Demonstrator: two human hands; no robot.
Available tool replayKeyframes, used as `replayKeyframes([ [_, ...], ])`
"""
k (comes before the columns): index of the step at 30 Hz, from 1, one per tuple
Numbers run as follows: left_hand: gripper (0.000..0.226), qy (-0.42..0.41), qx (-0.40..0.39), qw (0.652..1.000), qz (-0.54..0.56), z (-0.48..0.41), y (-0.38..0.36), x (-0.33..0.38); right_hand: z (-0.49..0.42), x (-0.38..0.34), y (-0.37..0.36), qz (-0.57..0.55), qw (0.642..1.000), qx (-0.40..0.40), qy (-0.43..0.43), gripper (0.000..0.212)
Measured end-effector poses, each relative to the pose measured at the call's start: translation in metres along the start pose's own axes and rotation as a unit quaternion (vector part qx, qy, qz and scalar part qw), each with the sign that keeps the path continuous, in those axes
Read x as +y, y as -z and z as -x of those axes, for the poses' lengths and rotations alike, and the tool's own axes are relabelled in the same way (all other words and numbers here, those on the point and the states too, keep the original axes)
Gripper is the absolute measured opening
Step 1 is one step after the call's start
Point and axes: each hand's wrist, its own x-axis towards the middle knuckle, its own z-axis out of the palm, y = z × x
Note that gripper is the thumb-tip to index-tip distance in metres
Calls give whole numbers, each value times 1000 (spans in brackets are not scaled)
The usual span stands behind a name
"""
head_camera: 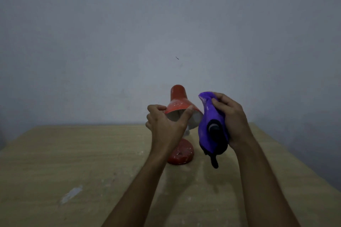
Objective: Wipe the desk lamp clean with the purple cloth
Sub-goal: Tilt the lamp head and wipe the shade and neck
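Desk lamp (pixel 178 96) stands on its round red base (pixel 182 153) on the table (pixel 73 153), nearer the far edge than the near one and right of the middle; its shade (pixel 180 105) is tipped so the pale inside faces you. Your left hand (pixel 164 121) grips the shade's rim, fingers curled over the outside and thumb lying across the opening; your right hand (pixel 231 116) clutches the purple cloth (pixel 209 116) bunched just right of the shade, a black part hanging below it; whether cloth touches shade you cannot tell. A pale smear (pixel 72 193) marks the table toward its near left corner.
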Motion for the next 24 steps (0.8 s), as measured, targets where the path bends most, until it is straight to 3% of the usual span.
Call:
replayKeyframes([
  [4,78,22,21,999,-11,6,-38,18,5,8,18,-55,993,103,-9,24],
  [7,79,39,17,999,-17,8,-63,30,9,14,38,-76,987,134,-40,25],
  [17,92,48,36,998,-9,24,-69,29,40,29,55,-141,985,81,-63,19],
  [24,94,43,0,996,-73,44,-49,20,72,47,23,-139,980,139,-32,14],
])
